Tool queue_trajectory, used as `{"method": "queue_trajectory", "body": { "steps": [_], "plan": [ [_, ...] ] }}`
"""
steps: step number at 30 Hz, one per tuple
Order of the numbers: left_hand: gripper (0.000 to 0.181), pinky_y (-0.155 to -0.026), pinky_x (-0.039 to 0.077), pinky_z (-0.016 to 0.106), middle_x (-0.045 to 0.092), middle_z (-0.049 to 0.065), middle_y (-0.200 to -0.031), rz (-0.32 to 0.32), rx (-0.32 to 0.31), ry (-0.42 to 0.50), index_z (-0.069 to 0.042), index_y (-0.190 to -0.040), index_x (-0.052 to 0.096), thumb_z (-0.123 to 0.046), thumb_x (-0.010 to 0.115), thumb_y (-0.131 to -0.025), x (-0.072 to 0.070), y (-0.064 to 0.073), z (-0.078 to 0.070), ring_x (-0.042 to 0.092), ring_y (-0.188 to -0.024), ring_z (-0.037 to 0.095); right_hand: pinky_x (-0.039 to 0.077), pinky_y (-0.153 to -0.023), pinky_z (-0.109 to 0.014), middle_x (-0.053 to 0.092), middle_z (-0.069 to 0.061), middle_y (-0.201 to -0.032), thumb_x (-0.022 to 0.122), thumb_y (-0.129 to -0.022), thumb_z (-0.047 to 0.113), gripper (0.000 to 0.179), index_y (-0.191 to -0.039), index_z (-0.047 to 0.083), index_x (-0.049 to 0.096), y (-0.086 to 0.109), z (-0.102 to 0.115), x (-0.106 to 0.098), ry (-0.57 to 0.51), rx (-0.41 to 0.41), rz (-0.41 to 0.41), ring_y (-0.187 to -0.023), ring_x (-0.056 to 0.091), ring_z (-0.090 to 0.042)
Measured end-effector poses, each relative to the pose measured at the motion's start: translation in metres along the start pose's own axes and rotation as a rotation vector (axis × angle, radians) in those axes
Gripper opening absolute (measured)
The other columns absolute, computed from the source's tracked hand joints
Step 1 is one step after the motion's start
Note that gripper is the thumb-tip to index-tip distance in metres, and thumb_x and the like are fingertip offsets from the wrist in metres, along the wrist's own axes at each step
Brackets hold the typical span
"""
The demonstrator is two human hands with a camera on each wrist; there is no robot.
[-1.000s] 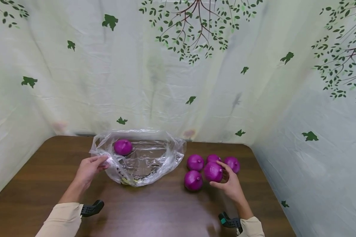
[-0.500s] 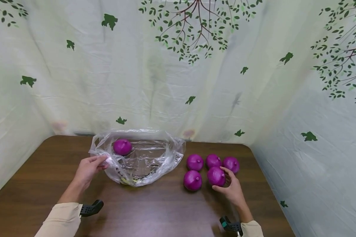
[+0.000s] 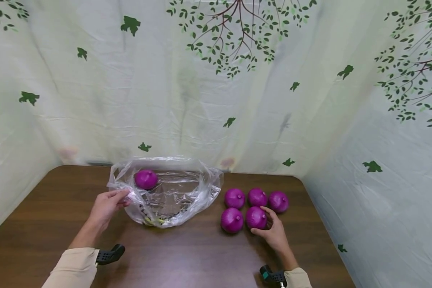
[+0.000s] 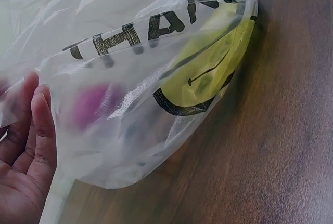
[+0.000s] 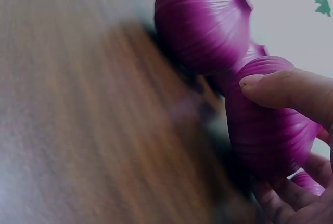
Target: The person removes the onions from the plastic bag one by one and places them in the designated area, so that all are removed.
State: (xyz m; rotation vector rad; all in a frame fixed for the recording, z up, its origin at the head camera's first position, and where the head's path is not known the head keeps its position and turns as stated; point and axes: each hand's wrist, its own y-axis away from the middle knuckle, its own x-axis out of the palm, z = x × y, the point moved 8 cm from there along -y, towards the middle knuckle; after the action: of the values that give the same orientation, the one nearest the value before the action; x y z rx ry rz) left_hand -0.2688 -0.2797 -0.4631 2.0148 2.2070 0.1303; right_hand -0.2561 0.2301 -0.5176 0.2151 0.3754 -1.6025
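A clear plastic bag (image 3: 176,192) lies with its mouth spread on the table; one purple onion (image 3: 146,179) is inside near its left side. My left hand (image 3: 107,207) pinches the bag's left rim between thumb and fingers. In the left wrist view, black lettering and a yellow print mark the bag's side (image 4: 135,37). To the bag's right, my right hand (image 3: 274,233) holds another purple onion (image 3: 255,218), thumb on the near side and fingers around the far side. That onion (image 5: 270,125) sits low among several others in the right wrist view.
Beside the held onion are a near-left onion (image 3: 232,220), a back-left onion (image 3: 235,198), a back-middle onion (image 3: 257,197) and a right onion (image 3: 278,201). The brown wooden table (image 3: 187,256) ends at a leaf-printed curtain (image 3: 187,100) behind.
My right hand has brought its onion down toward the near side, then slightly left, beside the near-left onion. My left hand keeps its pinch on the bag.
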Motion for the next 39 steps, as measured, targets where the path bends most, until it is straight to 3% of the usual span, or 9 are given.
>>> {"method": "queue_trajectory", "body": {
  "steps": [6,15,26,33,39],
  "plan": [
    [0.013,-0.074,0.052,0.015,0.064,-0.013,-0.077,0.001,0.016,0.006,-0.022,-0.089,0.069,-0.029,0.060,-0.096,0.000,-0.002,-0.003,0.065,-0.072,0.002,0.047,-0.087,-0.030,0.057,-0.022,-0.125,0.086,-0.066,-0.002,0.078,-0.134,0.002,0.048,-0.002,0.000,0.006,0.009,-0.020,-0.001,-0.108,0.057,-0.029],
    [0.016,-0.072,0.053,0.016,0.064,-0.012,-0.076,-0.004,-0.006,0.000,-0.013,-0.096,0.069,-0.027,0.061,-0.096,0.000,-0.001,0.000,0.065,-0.070,0.003,0.046,-0.089,-0.033,0.053,-0.025,-0.126,0.083,-0.068,-0.005,0.077,-0.135,-0.005,0.044,0.007,0.024,0.005,-0.031,0.022,0.024,-0.109,0.054,-0.034],
    [0.020,-0.074,0.052,0.016,0.064,-0.013,-0.076,-0.003,-0.004,-0.026,-0.013,-0.098,0.069,-0.031,0.060,-0.096,-0.001,-0.001,-0.001,0.065,-0.072,0.002,0.045,-0.088,-0.026,0.052,-0.019,-0.129,0.085,-0.065,-0.003,0.081,-0.135,0.002,0.046,-0.001,-0.012,0.005,-0.043,0.021,-0.036,-0.108,0.053,-0.028],
    [0.018,-0.073,0.052,0.015,0.064,-0.012,-0.076,0.004,-0.009,-0.020,-0.016,-0.094,0.069,-0.032,0.061,-0.095,0.000,-0.002,0.000,0.065,-0.072,0.003,0.043,-0.091,-0.028,0.050,-0.018,-0.132,0.086,-0.067,0.001,0.082,-0.137,0.003,0.043,0.001,-0.010,0.003,-0.038,0.034,-0.042,-0.114,0.049,-0.028],
    [0.015,-0.073,0.052,0.016,0.064,-0.012,-0.076,0.006,-0.005,-0.011,-0.019,-0.090,0.069,-0.029,0.060,-0.096,0.000,-0.002,0.000,0.064,-0.071,0.002,0.041,-0.095,-0.039,0.050,-0.020,-0.131,0.086,-0.068,0.002,0.081,-0.137,0.001,0.044,0.004,-0.001,-0.003,-0.019,-0.013,-0.054,-0.118,0.048,-0.031]
  ]
}}
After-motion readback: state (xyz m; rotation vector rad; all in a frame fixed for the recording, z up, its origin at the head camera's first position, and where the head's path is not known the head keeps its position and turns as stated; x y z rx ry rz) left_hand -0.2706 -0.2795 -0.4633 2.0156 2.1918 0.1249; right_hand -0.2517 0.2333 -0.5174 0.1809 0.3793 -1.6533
